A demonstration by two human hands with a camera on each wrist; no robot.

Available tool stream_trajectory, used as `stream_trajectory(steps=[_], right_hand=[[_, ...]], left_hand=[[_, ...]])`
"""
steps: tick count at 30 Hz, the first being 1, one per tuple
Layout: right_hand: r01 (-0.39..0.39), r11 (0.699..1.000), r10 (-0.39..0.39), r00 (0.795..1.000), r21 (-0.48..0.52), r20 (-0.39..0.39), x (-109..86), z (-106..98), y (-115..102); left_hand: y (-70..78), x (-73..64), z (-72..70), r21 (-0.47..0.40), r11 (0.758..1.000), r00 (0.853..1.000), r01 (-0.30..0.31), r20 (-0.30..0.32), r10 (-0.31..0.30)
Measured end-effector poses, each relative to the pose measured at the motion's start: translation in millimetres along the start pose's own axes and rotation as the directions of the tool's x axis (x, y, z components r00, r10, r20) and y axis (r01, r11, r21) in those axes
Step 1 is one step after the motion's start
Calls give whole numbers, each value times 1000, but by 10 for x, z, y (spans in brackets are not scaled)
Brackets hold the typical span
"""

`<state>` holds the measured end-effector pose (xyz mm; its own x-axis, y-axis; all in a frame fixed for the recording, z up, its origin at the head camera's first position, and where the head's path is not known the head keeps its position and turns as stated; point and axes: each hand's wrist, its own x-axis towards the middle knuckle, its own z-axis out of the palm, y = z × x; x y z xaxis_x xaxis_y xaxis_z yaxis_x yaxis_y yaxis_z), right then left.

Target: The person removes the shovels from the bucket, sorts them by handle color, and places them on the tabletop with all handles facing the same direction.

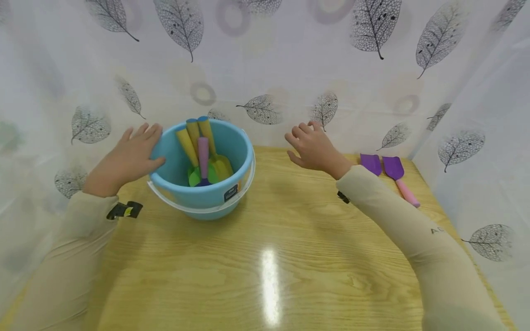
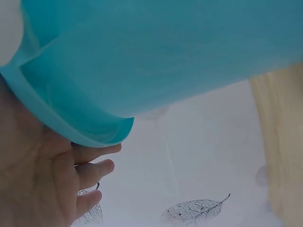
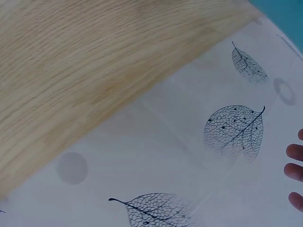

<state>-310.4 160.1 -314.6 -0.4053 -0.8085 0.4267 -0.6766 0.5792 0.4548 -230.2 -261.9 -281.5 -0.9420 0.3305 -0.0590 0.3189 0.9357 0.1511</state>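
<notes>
A light blue bucket (image 1: 198, 202) with a white handle stands on the table, left of centre. Several toy shovels lean inside it: yellow handles (image 1: 188, 146) with blue ends, and one purple-handled shovel (image 1: 203, 156). My left hand (image 1: 131, 158) rests on the bucket's left rim with its fingers extended; in the left wrist view this hand (image 2: 52, 175) lies along the outside of the rim (image 2: 57, 123). Off to the bucket's right, my right hand (image 1: 310, 146) hovers over the table with loosely bent fingers and holds nothing. Only its fingertips (image 3: 295, 172) show in the right wrist view.
Two purple shovels lie at the table's back right; the nearer-to-edge shovel (image 1: 394, 169) has a pink handle, while my right forearm hides the other shovel's (image 1: 371, 163) handle. A white leaf-print curtain (image 1: 265, 59) surrounds the wooden table (image 1: 232, 266).
</notes>
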Motion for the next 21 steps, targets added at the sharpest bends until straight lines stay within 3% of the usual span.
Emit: stream_trajectory(steps=[11,21], right_hand=[[69,997,-68,994,16,-84,577,-174,-199],[164,985,-160,983,43,-91,1041,-248,-383]], left_hand=[[30,7,23,-22,998,996,59,64,-57],[59,-4,53,-15,998,997,62,46,-61]])
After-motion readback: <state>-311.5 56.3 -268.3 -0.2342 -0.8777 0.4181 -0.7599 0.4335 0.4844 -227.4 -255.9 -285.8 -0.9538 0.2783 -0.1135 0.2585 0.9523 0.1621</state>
